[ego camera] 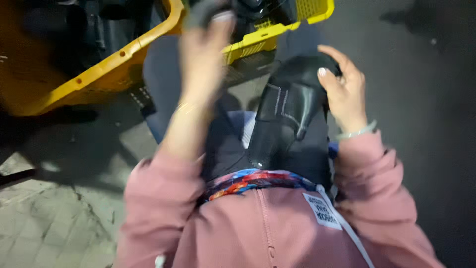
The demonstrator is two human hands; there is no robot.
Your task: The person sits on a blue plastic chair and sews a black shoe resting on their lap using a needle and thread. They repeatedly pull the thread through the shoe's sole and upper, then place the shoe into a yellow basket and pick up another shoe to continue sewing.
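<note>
My right hand grips the far end of a glossy black moulded plastic part that lies along my lap. My left hand is raised toward the yellow crate and is closed on a small dark grey piece at the crate's rim; the view is blurred there, so its shape is unclear. Both arms wear pink sleeves, with a pale bracelet on the right wrist.
The yellow plastic crate holds several dark parts and stands just past my knees, beside a second yellow crate at the top. Grey paving stones lie at the lower left. Dark floor fills the right side.
</note>
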